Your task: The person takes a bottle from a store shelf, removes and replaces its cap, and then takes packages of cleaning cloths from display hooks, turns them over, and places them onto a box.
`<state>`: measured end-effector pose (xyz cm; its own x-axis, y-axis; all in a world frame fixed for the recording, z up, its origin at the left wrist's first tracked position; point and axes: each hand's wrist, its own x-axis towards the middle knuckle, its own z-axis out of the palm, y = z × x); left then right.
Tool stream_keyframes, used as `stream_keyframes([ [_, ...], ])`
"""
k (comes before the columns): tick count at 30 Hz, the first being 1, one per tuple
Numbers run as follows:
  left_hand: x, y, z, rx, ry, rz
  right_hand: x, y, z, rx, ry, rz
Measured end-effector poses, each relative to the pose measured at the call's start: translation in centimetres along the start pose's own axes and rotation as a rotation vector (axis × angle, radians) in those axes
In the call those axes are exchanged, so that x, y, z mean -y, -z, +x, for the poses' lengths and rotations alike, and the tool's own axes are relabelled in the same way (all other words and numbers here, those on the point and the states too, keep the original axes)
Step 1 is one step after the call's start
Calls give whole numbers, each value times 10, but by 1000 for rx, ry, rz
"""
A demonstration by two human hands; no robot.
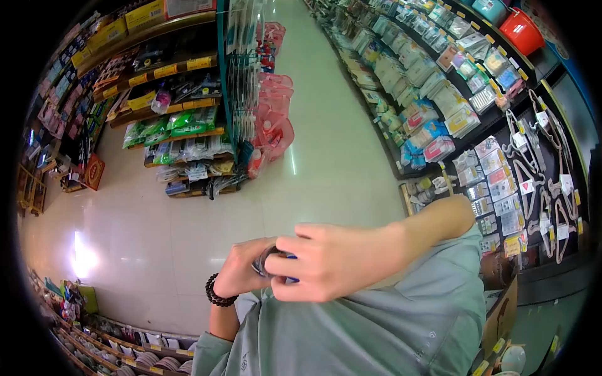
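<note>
- Left hand (241, 266), beaded bracelet (218, 291) at its wrist: curled round a small dark-and-blue object (261, 262).
- Right hand (332, 260): fingers bent over that same object, which sits between both hands in front of the grey-green shirt (351, 332), mostly hidden (no brand on it can be read).
- Shirt: faint small print, illegible.
- Left shelves (166, 111): yellow labels along the edges, writing too small.
- Right: hangers (561, 233) with white tags, also unreadable; a red bucket (522, 31) above.
</note>
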<state>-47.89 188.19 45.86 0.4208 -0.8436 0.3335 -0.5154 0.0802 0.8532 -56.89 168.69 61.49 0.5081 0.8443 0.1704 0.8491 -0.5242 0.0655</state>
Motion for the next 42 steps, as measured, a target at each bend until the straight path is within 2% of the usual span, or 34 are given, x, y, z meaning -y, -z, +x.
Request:
stream_keyframes([
  [3, 3, -5, -10, -69, 27, 9, -2, -14, 2, -104, -21, 9],
  [6, 1, -4, -19, -110, 71, 28, -10, -6, 5, -92, -38, 21],
  [9, -4, -8, -31, -211, 67, 57, -11, 2, 5, 117, -34, 48],
  [12, 2, -13, -37, -266, 55, 65, -14, 5, 8, 188, 27, 98],
  [15, 2, -16, -40, -346, 46, 91, -18, 9, 13, 202, 48, 177],
  [20, -5, -19, -38, -439, 61, 187, -12, 5, 17, 158, 52, 119],
  [24, -6, -21, -40, -420, 62, 218, -10, -2, 12, 103, 98, 53],
  [30, -23, -16, -43, -317, 33, 164, -5, -1, 4, -44, 189, 137],
  [36, -37, -9, -46, -209, -8, 147, -1, 24, -4, -144, 277, 185],
  [40, -55, 2, -43, -200, -45, 158, -9, 31, -31, -268, -21, 206],
  [42, -64, 9, -35, -254, -177, 210, -15, 24, -54, -325, -217, 216],
])
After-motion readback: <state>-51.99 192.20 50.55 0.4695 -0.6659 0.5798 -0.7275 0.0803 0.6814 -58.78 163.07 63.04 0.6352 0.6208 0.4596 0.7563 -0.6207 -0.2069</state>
